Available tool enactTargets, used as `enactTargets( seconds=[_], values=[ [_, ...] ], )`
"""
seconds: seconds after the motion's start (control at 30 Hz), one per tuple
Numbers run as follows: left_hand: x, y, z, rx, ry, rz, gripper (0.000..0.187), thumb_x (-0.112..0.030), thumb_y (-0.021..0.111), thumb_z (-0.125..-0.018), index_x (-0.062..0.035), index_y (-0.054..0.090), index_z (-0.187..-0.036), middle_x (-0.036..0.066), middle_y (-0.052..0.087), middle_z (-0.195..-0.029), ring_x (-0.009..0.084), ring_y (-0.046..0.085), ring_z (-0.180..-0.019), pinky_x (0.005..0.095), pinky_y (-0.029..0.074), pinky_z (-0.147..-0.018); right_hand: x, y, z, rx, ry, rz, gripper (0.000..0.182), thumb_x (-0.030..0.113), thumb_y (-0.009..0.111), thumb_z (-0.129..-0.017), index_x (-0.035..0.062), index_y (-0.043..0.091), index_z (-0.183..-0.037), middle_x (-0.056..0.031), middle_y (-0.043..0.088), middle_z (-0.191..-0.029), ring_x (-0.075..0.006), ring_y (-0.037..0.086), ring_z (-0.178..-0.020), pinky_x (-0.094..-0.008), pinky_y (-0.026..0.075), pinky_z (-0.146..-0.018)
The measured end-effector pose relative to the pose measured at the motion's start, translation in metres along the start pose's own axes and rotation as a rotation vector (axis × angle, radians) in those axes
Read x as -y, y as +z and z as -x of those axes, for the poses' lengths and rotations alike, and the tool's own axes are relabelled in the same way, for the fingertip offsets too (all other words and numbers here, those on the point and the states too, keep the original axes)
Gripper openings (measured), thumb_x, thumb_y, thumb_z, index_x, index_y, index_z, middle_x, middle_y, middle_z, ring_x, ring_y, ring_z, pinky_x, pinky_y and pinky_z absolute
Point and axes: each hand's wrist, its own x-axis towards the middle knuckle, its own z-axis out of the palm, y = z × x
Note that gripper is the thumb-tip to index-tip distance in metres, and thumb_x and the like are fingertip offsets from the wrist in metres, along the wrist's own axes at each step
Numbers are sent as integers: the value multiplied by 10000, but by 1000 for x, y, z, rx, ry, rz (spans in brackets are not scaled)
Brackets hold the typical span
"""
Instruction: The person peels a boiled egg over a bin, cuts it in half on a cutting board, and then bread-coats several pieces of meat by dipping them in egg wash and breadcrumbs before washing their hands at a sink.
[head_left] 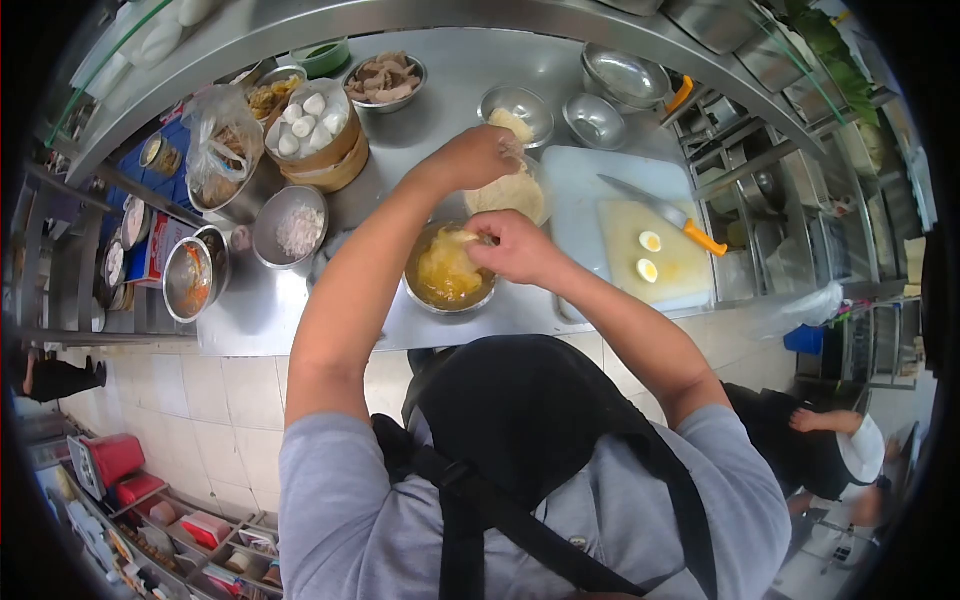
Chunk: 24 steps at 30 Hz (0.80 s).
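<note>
My right hand [512, 248] is closed in a pinch at the rim of a metal bowl [450, 309] of beaten egg [445, 285]. Between its fingers is a pale yellow, egg-coated piece of food [458, 250]; its kind is not clear. Farther forward, my left hand [482, 158] hangs over a bowl of pale beige crumbs [512, 197], its fingers drawn together and dusted with crumbs. What they hold, if anything, is hidden. Just beyond it stands a metal bowl [540, 105] with a pale yellow lump [511, 124] inside.
To the right lie a white cutting board [580, 215], an orange-handled knife [655, 207] and two egg halves [649, 256]. On the left are a bamboo steamer [340, 165] of white pieces and a bowl of pinkish bits [300, 235]. Another person [815, 435] stands behind at right.
</note>
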Motion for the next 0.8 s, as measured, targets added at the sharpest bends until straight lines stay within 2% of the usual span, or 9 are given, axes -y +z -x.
enactTargets(
  seconds=[0.03, 0.07, 0.17, 0.23, 0.37, 0.47, 0.53, 0.67, 0.8],
  values=[
    [-1, -1, 1, -8, -4, -1, 335, -209, 674, -823, -43, 676, -1113, 188, 685, -1081, 316, 659, -986, 371, 502, -875, 3, 0, 3, 0, 13, 22, 329, 233, 628, -782, -26, 655, -984, -185, 665, -875, -303, 647, -806, -390, 500, -747],
    [-2, -2, 2, -6, 2, -2, 335, -209, 674, -823, -43, 676, -1113, 188, 685, -1081, 316, 659, -986, 371, 502, -875, 7, 1, 5, -6, 13, 25, 329, 233, 628, -782, -26, 655, -984, -185, 665, -875, -303, 647, -806, -390, 500, -747],
    [0, -8, 3, -28, 8, -14, 322, -203, 675, -829, -34, 676, -1103, 188, 684, -1090, 311, 659, -992, 364, 499, -881, 15, -4, 9, -20, 37, 12, 301, 218, 626, -787, -16, 664, -972, -170, 664, -851, -269, 644, -773, -372, 497, -717],
    [4, -12, 2, -47, 24, 16, 314, -193, 673, -835, -27, 672, -1101, 186, 685, -1094, 304, 660, -992, 358, 495, -885, 14, -14, 8, -77, -13, -28, 218, 168, 631, -836, -10, 661, -958, -21, 615, -727, -80, 538, -647, -267, 450, -605],
    [11, -27, 0, -56, 37, 43, 312, -186, 668, -843, -28, 667, -1112, 178, 690, -1081, 286, 661, -987, 352, 494, -885, 26, -60, -4, -156, 14, -30, 211, 173, 631, -856, 0, 671, -971, -18, 637, -740, -77, 566, -668, -259, 466, -618],
    [14, -28, -2, -170, 61, -19, 312, -182, 658, -849, -24, 658, -1119, 183, 692, -1082, 316, 660, -997, 369, 498, -889, -20, -77, -24, -198, 187, 41, 251, 233, 639, -884, 7, 680, -986, -63, 672, -800, -137, 616, -746, -288, 495, -698],
    [-9, -33, 4, -162, 0, -189, 291, -183, 618, -869, -25, 656, -1111, 193, 686, -1091, 356, 649, -1021, 402, 503, -895, -58, -72, -26, -401, 130, 557, 299, 299, 635, -905, 18, 690, -991, -127, 693, -892, -224, 632, -837, -325, 497, -789],
    [-24, -6, -13, 15, -79, -409, 276, -162, 553, -887, -8, 655, -1092, 221, 675, -1085, 389, 632, -1047, 444, 505, -898, -60, -91, 5, -564, 231, 380, 332, 330, 627, -912, 17, 692, -1005, -162, 692, -962, -283, 621, -905, -349, 482, -836],
    [-10, 48, -47, 51, -226, -554, 284, -120, 503, -882, 15, 650, -1084, 245, 654, -1111, 391, 641, -1035, 470, 513, -891, -79, -99, 38, -430, 256, 192, 375, 349, 616, -888, 11, 683, -1035, -218, 679, -1016, -356, 637, -949, -406, 491, -856]
  ],
)
